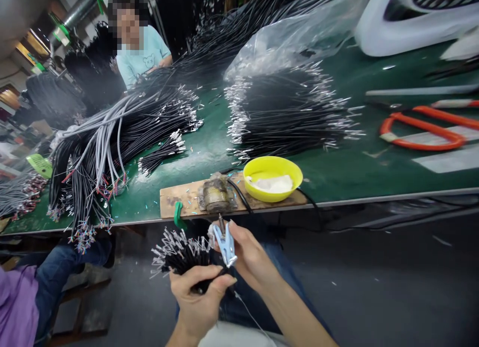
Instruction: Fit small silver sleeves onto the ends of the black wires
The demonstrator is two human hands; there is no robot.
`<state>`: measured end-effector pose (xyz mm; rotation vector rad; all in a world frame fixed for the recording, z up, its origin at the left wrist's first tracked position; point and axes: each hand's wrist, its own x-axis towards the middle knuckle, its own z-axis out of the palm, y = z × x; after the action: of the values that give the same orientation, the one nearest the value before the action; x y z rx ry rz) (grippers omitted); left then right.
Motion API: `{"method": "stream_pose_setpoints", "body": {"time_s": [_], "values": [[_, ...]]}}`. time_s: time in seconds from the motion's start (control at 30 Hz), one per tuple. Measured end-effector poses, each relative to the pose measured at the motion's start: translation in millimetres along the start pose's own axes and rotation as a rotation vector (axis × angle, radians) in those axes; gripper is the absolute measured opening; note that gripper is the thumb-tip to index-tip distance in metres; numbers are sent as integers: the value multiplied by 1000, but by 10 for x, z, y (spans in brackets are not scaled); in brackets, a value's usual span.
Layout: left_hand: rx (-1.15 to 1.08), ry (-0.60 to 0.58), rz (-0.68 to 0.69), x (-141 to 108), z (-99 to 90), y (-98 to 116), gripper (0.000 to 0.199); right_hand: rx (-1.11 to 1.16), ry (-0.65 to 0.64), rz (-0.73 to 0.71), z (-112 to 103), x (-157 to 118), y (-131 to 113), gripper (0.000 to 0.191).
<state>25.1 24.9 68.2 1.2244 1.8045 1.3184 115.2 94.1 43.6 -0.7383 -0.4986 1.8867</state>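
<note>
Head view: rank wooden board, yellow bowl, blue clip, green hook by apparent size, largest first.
1. Wooden board, partly covered
2. Yellow bowl
3. Blue clip
4. Green hook

The clip looks nearer the camera than the hook, so their true size order is unsure.

Blk cable bundle [185,260] is held in my L fingers [199,273], its many thin silvery ends fanned unevenly twd 10–11 o'clock. Lt-blue clip [226,246] is in my R fingers [239,232], just beside the bundle, long axis tilted approx 11 to 5 o'clock.
</note>
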Motion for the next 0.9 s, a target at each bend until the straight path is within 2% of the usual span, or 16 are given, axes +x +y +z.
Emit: {"method": "stream_pose_setpoints", "body": {"time_s": [0.43, 0.57, 0.77, 0.9], "values": [[-1, -97, -16, -8, -16, -78, 3, 47, 59, 29, 67, 26, -76, 41], [5, -93, -36, -21, -14, -71, 2, 36, 93, 13, 25, 25, -13, 44], [-5, -96, -48, -79, -33, -117, 3, 70, 171, 70, -80, -31, 60, 47], [-1, -115, -64, -141, -68, -175, 5, -5, 180, 14, -171, -60, 83, 44]]}}
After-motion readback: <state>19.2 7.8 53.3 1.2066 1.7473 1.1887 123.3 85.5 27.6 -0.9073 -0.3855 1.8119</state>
